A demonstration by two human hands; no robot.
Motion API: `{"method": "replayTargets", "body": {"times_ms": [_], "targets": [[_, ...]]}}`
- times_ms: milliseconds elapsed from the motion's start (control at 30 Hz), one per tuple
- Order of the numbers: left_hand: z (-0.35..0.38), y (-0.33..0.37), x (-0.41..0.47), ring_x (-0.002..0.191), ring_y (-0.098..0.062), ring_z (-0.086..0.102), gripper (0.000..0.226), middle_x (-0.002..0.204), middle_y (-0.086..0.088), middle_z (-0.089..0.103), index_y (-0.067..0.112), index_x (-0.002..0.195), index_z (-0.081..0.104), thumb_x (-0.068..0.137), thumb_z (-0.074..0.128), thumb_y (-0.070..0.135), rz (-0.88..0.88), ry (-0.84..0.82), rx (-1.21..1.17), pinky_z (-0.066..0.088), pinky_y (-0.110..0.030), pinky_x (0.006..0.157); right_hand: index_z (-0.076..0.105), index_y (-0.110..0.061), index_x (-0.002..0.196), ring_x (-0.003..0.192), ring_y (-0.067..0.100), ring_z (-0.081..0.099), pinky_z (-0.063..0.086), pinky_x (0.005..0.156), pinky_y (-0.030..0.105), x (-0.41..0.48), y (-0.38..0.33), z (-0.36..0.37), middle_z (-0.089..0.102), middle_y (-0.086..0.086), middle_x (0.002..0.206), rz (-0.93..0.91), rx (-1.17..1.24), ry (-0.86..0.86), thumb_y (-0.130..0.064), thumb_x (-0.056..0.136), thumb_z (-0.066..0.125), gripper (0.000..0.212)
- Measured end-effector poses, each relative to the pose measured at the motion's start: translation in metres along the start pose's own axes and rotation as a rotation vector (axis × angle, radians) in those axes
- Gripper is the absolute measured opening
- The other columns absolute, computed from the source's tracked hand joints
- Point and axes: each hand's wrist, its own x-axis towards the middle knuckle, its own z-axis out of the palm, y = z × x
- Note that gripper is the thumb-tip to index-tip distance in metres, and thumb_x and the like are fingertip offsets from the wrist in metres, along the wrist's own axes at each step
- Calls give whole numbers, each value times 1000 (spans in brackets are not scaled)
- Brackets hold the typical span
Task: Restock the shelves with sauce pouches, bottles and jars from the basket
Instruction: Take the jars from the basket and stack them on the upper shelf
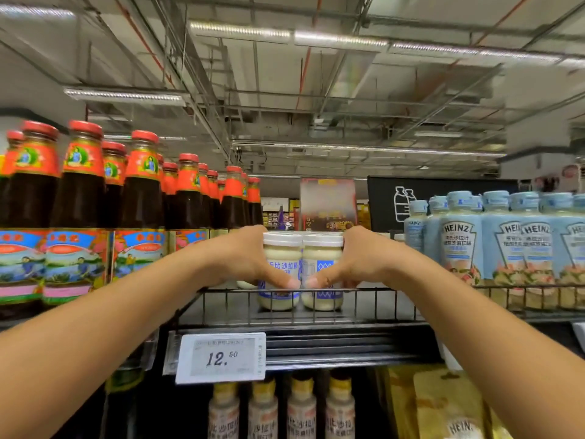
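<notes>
On the top black metal shelf (364,315), behind its thin wire rail, two squat glass jars of creamy pale sauce stood upright and touching, each with a smooth white screw lid and a blue-and-white paper label: the left jar (281,253) and the right jar (321,252). Your left hand (243,261) wrapped the left jar from its outer side, and your right hand (357,258) wrapped the right jar likewise, fingers curled behind the glass and both thumbs pressed across the labels, tips nearly meeting. Tall dark glass sauce bottles (142,201) with red caps crowded the left. Pale blue plastic Heinz bottles (462,239) lined the right. A flat white price tag (221,358) reading 12.50 hung from the shelf edge, above slim yellow-capped bottles (300,407).
</notes>
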Motion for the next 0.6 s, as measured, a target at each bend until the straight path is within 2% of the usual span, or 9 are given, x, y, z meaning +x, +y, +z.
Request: {"method": "replayTargets", "body": {"times_ms": [33, 67, 133, 200, 300, 367, 433, 533, 600], "targets": [[0, 0, -1, 98, -26, 71, 47, 103, -4, 77, 17, 112, 71, 70, 91, 20, 1, -22, -26, 58, -34, 83, 75, -1, 90, 66, 22, 66, 60, 80, 48, -1, -1, 0, 76, 15, 83, 17, -24, 6, -63, 38, 91, 83], [-1, 0, -2, 99, -24, 71, 48, 104, -3, 76, 18, 114, 70, 70, 90, 19, 1, -45, -41, 57, -29, 79, 74, 1, 90, 64, 21, 61, 59, 78, 48, -1, -1, 1, 75, 17, 81, 27, -41, 13, -68, 35, 89, 90], [-3, -1, -3, 87, -17, 70, 52, 100, 1, 76, 20, 114, 69, 67, 91, 27, -12, -62, -48, 52, -18, 66, 72, 3, 94, 63, 20, 58, 55, 68, 42, -3, -1, 1, 72, 16, 78, 16, -37, 16, -72, 34, 87, 97], [-9, -2, -5, 80, -13, 66, 74, 100, 1, 70, 22, 117, 60, 52, 91, 43, -77, 22, -56, 54, -21, 64, 68, -9, 98, 67, 19, 62, 56, 66, 34, -7, 2, -4, 71, 11, 85, -10, 54, 19, -63, 38, 84, 83], [-27, -4, -11, 76, -7, 67, 95, 107, 7, 64, 42, 125, 46, 41, 83, 66, -58, 211, 94, 56, -28, 69, 55, -26, 128, 77, 16, 69, 61, 70, 31, -11, 16, -19, 72, 11, 101, -71, 221, 3, -41, 62, 85, 75], [-38, -3, -12, 81, -6, 68, 90, 106, 15, 66, 51, 122, 49, 41, 77, 76, 1, 248, 200, 55, -30, 73, 50, -32, 140, 81, 9, 70, 61, 71, 29, -11, 24, -26, 71, 10, 111, -140, 258, -8, -20, 82, 79, 67], [-43, 1, -12, 78, -10, 72, 80, 101, 17, 69, 52, 117, 57, 43, 77, 76, 15, 200, 215, 58, -30, 70, 51, -34, 141, 90, 9, 69, 61, 75, 31, -9, 29, -27, 70, 12, 117, -184, 277, -36, -9, 89, 72, 61], [-36, 3, -8, 63, -9, 71, 63, 92, 14, 70, 46, 104, 69, 46, 81, 64, 41, 134, 199, 50, -17, 50, 58, -29, 134, 90, 19, 68, 59, 83, 41, -6, 31, -24, 74, 14, 110, -228, 277, -86, -7, 93, 67, 48], [-32, 1, -6, 61, -6, 69, 55, 89, 15, 70, 43, 100, 71, 48, 81, 59, 74, 135, 205, 47, -13, 49, 60, -28, 131, 85, 17, 68, 61, 76, 36, -5, 33, -23, 76, 11, 101, -250, 264, -74, -11, 91, 69, 44]]}}
